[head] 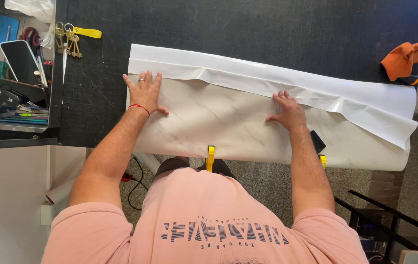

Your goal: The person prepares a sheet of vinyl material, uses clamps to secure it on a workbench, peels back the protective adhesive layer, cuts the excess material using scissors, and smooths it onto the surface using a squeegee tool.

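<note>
Left hand [144,93] and right hand [287,111] both open, pressing flat on cream sheet [228,127] (white film [287,80] just beyond) on black bench [218,29].

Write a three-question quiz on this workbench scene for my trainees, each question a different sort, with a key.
1. True or false: both hands press flat on the cream sheet.
2. Which hand wears a ring and a red wrist string? A) left hand B) right hand
3. Name what lies on the black table near its left edge.

Key
1. True.
2. A.
3. A bunch of keys with a yellow tag.
</note>
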